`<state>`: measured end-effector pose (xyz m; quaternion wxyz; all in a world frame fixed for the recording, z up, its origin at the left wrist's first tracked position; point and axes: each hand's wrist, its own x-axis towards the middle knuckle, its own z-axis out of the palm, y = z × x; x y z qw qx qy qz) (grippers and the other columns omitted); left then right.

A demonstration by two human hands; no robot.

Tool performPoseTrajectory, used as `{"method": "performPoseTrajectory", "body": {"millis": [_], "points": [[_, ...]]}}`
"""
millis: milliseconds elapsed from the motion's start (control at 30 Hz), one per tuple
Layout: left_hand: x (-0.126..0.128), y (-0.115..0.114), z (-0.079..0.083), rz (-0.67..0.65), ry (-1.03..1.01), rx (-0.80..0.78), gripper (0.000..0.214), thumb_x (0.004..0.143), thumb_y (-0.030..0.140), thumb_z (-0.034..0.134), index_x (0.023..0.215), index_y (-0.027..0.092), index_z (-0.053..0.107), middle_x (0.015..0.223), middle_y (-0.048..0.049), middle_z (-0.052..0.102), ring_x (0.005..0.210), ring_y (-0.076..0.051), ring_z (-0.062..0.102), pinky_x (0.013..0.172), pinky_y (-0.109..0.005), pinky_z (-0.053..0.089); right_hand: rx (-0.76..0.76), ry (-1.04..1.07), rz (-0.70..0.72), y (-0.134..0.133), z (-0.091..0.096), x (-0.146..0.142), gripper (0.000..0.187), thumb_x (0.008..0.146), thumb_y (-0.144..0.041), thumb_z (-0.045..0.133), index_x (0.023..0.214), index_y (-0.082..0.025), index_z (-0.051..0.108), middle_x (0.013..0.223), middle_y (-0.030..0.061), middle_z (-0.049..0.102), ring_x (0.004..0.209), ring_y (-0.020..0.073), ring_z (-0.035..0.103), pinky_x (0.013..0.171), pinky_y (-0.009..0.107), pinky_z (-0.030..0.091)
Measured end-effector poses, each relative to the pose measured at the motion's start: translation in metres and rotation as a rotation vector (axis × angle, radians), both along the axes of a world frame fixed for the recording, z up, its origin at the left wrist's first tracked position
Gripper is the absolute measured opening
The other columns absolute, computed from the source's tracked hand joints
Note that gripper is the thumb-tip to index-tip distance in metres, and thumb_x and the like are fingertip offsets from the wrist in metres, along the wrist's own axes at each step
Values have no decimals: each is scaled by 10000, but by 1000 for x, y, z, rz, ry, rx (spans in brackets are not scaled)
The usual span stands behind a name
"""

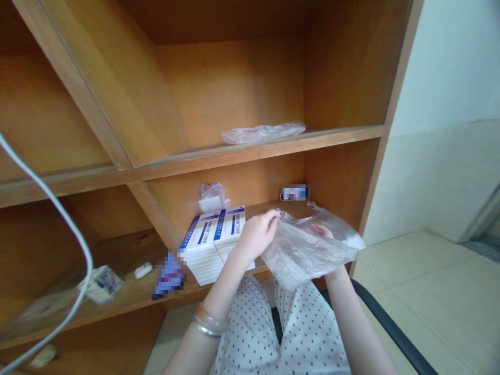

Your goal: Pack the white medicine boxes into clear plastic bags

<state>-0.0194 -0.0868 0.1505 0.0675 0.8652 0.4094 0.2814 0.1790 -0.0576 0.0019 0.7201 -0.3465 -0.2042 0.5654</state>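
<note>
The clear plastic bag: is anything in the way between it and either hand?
Nothing visible: the left hand pinches the clear plastic bag directly, and the right hand is partly covered by it. The stacked boxes stand left of the bag.

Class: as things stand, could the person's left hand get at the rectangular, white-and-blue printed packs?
Probably yes: the packs lie beside the left hand, nothing visible between, though it may need to release the clear, crumpled plastic bag.

Two blue-and-white stacks (214,245) at the left edge of the compartment (258,179), three clear plastic bags (302,252), one cable (88,260)
</note>
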Motion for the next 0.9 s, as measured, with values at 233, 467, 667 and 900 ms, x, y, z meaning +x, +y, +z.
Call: {"method": "performPoseTrajectory", "body": {"millis": [233,467,667,900], "points": [[-6,0,4,-143,-179,-180,264,887,206,388,1096,220,548,869,-28,662,839,-157,627,778,-314,475,-164,14,187,29,10,13,33,774,-218,539,754,-202,519,722,23,624,701,158,640,736,297,540],[-3,-1,12,-272,-360,-430,299,812,116,380,1060,192,529,908,-18,624,536,-59,502,520,-210,408,205,-177,278,14,65,9,256,806,-279,587,1057,-233,598,1112,26,629,1010,145,597,899,275,469],[-2,-16,31,-361,-348,-600,238,772,120,437,989,169,521,852,-11,634,503,-44,418,497,-206,340,582,-709,941,-28,110,0,281,747,-222,700,1023,-198,651,1018,14,640,918,125,586,866,274,441],[-11,-29,41,-379,-193,-812,295,798,258,515,1079,178,477,820,-9,635,481,-44,381,465,-214,288,624,-791,881,-44,114,18,99,770,-250,686,706,-175,669,934,2,626,866,113,567,806,267,417]]}}
